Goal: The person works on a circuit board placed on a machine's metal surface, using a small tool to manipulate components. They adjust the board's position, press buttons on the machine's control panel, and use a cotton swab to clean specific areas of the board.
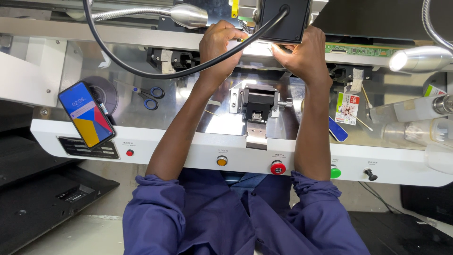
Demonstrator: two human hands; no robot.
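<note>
Both hands work under one black camera box point(284, 19): the left hand point(218, 41) curls around a small lit part, the right hand point(302, 54) pinches its other edge. Two gooseneck lamps point(188, 15), one smartphone point(86, 114), one pair of scissors point(150, 97) lie around

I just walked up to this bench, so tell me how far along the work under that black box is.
Done: nothing finished shows. In hand: left hand and right hand both reach under the black box at a brightly lit spot; what the fingers hold is hidden. Left: the scissors, phone and clamp block lie untouched.
</note>
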